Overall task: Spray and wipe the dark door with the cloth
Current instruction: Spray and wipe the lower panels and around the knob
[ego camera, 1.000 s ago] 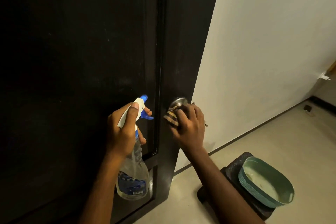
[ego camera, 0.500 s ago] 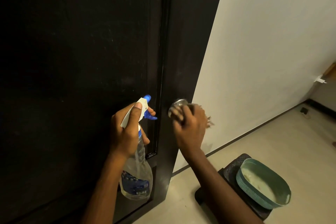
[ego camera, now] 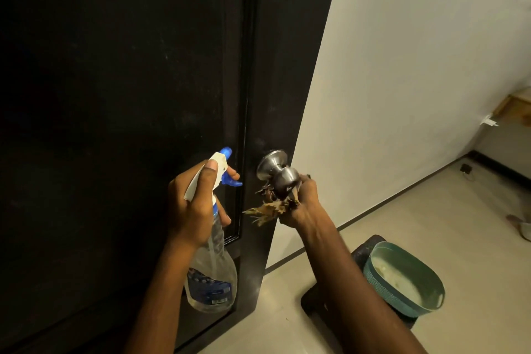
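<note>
The left hand (ego camera: 195,204) is wrapped round the neck of a clear spray bottle (ego camera: 212,276), its blue nozzle aimed at the dark door (ego camera: 129,95). The right hand (ego camera: 301,204) grips a frayed cloth (ego camera: 270,208), bunched under the steel knob (ego camera: 283,177) and seemingly touching it, though the contact is hard to make out. On the floor (ego camera: 431,210) nearby, a teal basket (ego camera: 402,279) sits on a dark stool (ego camera: 319,299).

Cloth (ego camera: 271,208) mostly behind right hand (ego camera: 304,204)
</note>
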